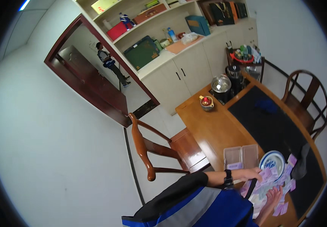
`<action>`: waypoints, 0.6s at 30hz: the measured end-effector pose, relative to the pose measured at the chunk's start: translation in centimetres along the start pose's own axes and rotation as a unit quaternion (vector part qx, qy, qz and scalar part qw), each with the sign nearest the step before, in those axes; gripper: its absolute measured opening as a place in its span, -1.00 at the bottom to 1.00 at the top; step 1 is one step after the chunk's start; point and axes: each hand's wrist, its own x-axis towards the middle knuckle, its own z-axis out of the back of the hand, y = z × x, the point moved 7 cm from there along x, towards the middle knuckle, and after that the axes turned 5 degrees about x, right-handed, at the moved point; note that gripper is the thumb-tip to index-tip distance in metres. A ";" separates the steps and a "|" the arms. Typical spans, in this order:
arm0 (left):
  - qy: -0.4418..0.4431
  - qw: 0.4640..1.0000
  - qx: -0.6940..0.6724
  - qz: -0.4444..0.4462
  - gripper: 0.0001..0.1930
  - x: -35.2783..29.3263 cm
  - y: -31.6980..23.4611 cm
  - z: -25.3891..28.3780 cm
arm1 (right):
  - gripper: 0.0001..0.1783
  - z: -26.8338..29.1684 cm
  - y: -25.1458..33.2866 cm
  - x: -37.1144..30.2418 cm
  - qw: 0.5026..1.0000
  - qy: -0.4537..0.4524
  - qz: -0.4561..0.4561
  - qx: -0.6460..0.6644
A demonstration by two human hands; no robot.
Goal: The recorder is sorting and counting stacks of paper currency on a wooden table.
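My left hand (253, 174), with a black watch on the wrist, reaches across the wooden table (209, 128) and rests on a spread of small purple and pale paper notes (281, 181). Whether its fingers grip any of them is unclear. My right hand (275, 196) lies just below it, fingers apart and flat on the same notes. An open clear plastic box (241, 156) with one purple note inside sits just beyond the left hand. A blue-and-white plate (272, 162) lies beside the box, touching the notes.
A black mat (269, 121) covers the table's right half. At its far end are a glass kettle (221, 85) and a small yellow bowl (206, 102). Wooden chairs stand left (144, 151) and right (307, 102). A person (108, 62) stands beyond the open doorway.
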 end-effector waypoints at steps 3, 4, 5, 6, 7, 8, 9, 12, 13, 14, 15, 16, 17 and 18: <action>0.049 0.997 -0.051 0.016 -0.66 -0.6 0.5 -1.7 | -0.40 -7.9 4.1 -0.9 0.994 0.070 0.085 0.022; 0.045 0.996 -0.067 0.035 -0.64 -0.5 1.9 -1.4 | -0.39 -10.1 5.1 -1.0 0.985 0.096 0.130 0.057; 0.054 0.993 -0.084 0.058 -0.63 -0.4 3.1 -1.1 | -0.38 -11.5 3.9 -0.5 0.978 0.166 0.059 0.110; 0.008 0.994 -0.102 0.033 -0.70 -0.6 3.0 -0.9 | -0.38 -12.4 2.4 -0.2 0.959 0.231 -0.014 0.161; 0.009 0.992 -0.122 0.024 -0.71 -1.0 2.5 -0.8 | -0.39 -12.1 1.3 0.8 0.950 0.254 -0.037 0.177; 0.006 0.990 -0.142 0.017 -0.72 -2.1 0.9 -1.5 | -0.39 -12.9 1.4 0.7 0.948 0.263 -0.033 0.178; 0.005 0.990 -0.138 0.008 -0.72 -2.0 0.6 -1.3 | -0.40 -13.5 1.4 0.1 0.949 0.229 -0.038 0.214; -0.011 0.981 -0.194 -0.007 -0.72 -1.9 0.4 -0.7 | -0.42 -13.6 -0.8 0.5 0.934 0.235 -0.066 0.262; -0.016 0.982 -0.186 -0.005 -0.72 -2.0 0.3 -0.6 | -0.42 -13.4 -1.7 0.5 0.938 0.232 -0.085 0.241; -0.022 0.984 -0.179 -0.006 -0.72 -2.0 0.1 -0.4 | -0.42 -13.3 -2.7 0.6 0.942 0.232 -0.105 0.218; -0.022 0.984 -0.178 -0.011 -0.72 -1.6 0.5 -0.1 | -0.45 -13.5 -3.5 1.1 0.924 0.262 -0.166 0.224; -0.019 0.979 -0.201 -0.009 -0.72 -1.0 1.3 0.3 | -0.45 -13.1 -3.8 1.4 0.924 0.265 -0.164 0.223; -0.016 0.974 -0.226 -0.006 -0.72 -0.9 1.2 0.2 | -0.47 -13.9 -2.1 0.6 0.938 0.250 -0.140 0.197; -0.016 0.974 -0.225 -0.008 -0.72 -0.9 1.1 0.1 | -0.50 -14.1 -1.0 0.2 0.950 0.234 -0.116 0.171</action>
